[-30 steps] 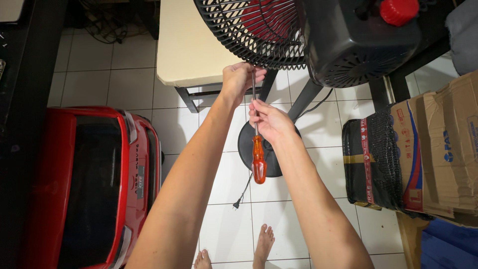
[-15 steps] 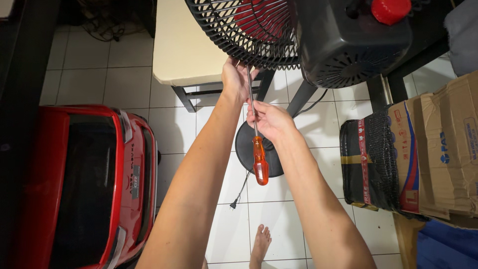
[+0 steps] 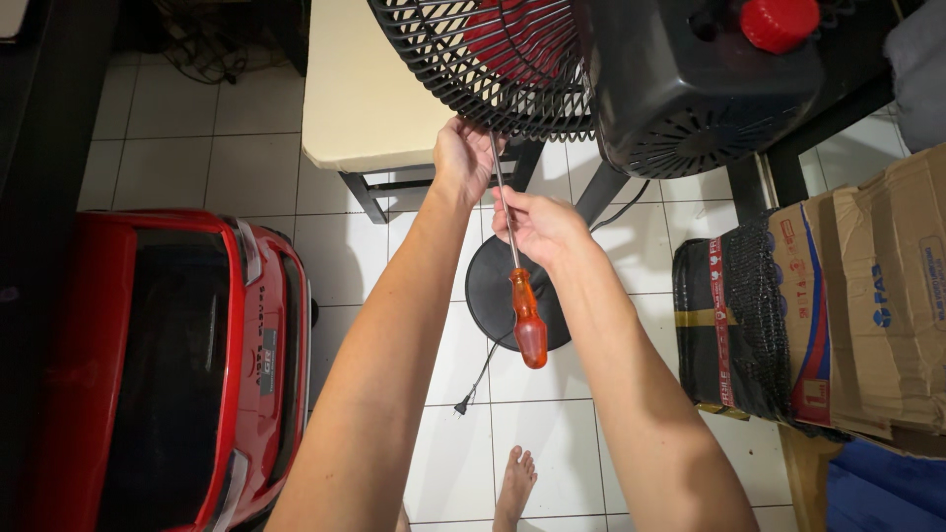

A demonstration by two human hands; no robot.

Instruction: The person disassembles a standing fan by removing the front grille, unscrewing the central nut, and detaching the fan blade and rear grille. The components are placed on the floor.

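Looking down from the head camera: both bare arms reach up to the lower rim of a black fan grille (image 3: 483,69), red blades behind the wires. Landmark for everything below is that grille.

Left hand (image 3: 463,156) sits right under the grille's bottom edge, fingers curled against the rim; whether this grip actually pinches a wire or clip I cannot tell, since the palm hides it.

Right hand (image 3: 537,227) lies just below and to the right of the left, its grip closed around the metal shaft of a screwdriver (image 3: 519,286). Tip points up at the grille rim beside the left hand; the orange handle hangs free below the right hand, towards the round black fan base (image 3: 493,286) on the floor.

Handling judgement: the screwdriver looks light and rigid, the bare steel shaft likely slick, the translucent handle the surer place to hold for turning. The grille wires look thin and springy, apt to flex if pressed.

Beneath the grille to the left, a cream counter (image 3: 365,89). Far left of it, a red toy car (image 3: 177,365). Right of the grille and lower, a brown cardboard box (image 3: 887,296) with blue and red printing, leaning on a black mesh-wrapped bundle (image 3: 739,325) carrying a red vertical strip label. An unplugged power plug (image 3: 461,404) lies on the white tiles.
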